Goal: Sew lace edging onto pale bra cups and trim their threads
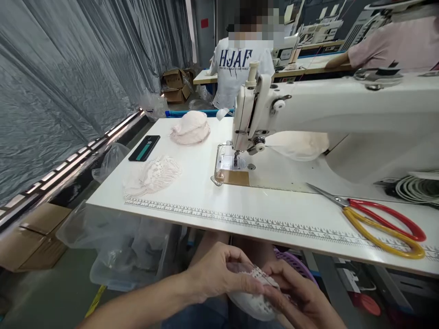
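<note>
Below the table's front edge, over the lap, my left hand (221,276) pinches a white lace-trimmed fabric cup (252,302), which looks like a bra cup. My right hand (297,292) grips the same cup from the other side, both thumbs meeting near its lace edge. Fingers cover part of the piece. On the table lie a lace piece (152,176) and a pale pink padded cup stack (192,128). Beyond my hands stands a white sewing machine (318,105), its presser foot (236,160) over the metal needle plate.
Scissors (380,224) with red and yellow handles lie at the right, over a printed ruler (219,217). A dark phone (144,148) rests at the left edge. Plastic bags (120,246) and a cardboard box (32,235) sit below left. Two people work beyond.
</note>
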Demonstrator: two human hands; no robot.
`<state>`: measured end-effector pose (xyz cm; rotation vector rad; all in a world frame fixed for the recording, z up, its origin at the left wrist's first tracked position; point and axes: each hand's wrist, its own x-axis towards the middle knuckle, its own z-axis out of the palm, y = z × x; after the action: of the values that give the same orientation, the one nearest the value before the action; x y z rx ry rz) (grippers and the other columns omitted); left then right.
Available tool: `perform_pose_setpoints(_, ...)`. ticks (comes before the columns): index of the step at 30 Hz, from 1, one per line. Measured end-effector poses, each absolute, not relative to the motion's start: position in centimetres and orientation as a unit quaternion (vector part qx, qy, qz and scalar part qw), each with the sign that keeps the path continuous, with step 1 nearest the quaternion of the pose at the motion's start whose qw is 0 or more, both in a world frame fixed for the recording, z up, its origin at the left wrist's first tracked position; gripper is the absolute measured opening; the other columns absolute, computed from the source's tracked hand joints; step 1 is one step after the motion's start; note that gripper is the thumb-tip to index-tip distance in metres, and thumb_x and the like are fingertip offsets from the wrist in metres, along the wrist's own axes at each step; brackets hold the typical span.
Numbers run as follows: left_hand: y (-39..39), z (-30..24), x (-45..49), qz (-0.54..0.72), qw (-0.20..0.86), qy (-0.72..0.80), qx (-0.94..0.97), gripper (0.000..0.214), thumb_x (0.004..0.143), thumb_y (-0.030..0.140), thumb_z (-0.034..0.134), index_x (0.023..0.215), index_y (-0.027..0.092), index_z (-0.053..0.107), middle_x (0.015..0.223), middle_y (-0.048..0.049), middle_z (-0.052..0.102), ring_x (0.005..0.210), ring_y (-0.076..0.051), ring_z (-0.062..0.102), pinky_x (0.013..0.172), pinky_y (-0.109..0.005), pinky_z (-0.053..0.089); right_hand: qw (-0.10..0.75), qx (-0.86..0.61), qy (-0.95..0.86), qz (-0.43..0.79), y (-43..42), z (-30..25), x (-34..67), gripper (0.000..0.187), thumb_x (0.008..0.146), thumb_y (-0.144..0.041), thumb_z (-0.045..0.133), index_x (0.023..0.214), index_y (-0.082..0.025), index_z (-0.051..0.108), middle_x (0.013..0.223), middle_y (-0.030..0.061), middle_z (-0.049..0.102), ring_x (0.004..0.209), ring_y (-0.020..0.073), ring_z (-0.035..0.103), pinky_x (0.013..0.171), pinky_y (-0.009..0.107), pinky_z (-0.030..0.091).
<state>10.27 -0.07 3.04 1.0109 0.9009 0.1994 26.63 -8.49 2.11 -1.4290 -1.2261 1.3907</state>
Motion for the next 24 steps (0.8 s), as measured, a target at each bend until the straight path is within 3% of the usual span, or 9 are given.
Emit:
perform_pose_setpoints(8, -0.1, 1.8, 10.3, 0.075, 0.735, 0.462, 0.49, 0.044, 0.051, 0.047, 0.08, 0.071, 0.009, 0.07, 0.06, 0.0007, 0.057, 0.057, -0.008, 0.045, 0.055, -0.02, 0.033, 0.338, -0.547, -0.476, 0.6, -9.3, -0.6, 28.4, 0.025, 0.085, -0.048, 0.054, 0.086, -0.024, 0.056, 0.066, -0.0014, 0.056, 0.057, 0.0121, 0.047, 0.049, 0.02, 0.037)
perform_pose_setpoints(18, -0.8, 0.4, 10.2, 0.032, 0.732, 0.504, 0.458, 0.045, 0.051, 0.045, 0.079, 0.076, 0.009, 0.07, 0.065, 0.0, 0.058, 0.062, -0.009, 0.046, 0.055, -0.02, 0.033, 0.363, -0.544, -0.452, 0.607, -9.7, -0.9, 28.6, 0.018, 0.087, -0.042, 0.054, 0.089, -0.024, 0.057, 0.067, -0.0023, 0.057, 0.059, 0.0108, 0.05, 0.051, 0.019, 0.039)
perform_pose_setpoints(22, -1.2, 0.5, 9.9, 0.073, 0.703, 0.449, 0.547, 0.032, 0.063, 0.039, 0.075, 0.077, 0.01, 0.072, 0.066, -0.0007, 0.057, 0.062, -0.01, 0.047, 0.056, -0.021, 0.034, 0.357, -0.57, -0.515, 0.532, -10.3, -0.8, 28.3, 0.012, 0.089, -0.036, 0.053, 0.092, -0.026, 0.057, 0.075, 0.0004, 0.063, 0.068, 0.014, 0.06, 0.056, 0.02, 0.046)
perform_pose_setpoints(24, -1.5, 0.6, 9.7, 0.12, 0.638, 0.408, 0.642, 0.023, 0.072, 0.035, 0.07, 0.079, 0.013, 0.073, 0.064, -0.0007, 0.056, 0.06, -0.01, 0.047, 0.055, -0.021, 0.033, 0.363, -0.581, -0.574, 0.448, -10.7, -0.8, 28.2, 0.008, 0.088, -0.031, 0.054, 0.093, -0.026, 0.058, 0.08, 0.0019, 0.065, 0.071, 0.0156, 0.063, 0.06, 0.021, 0.048)
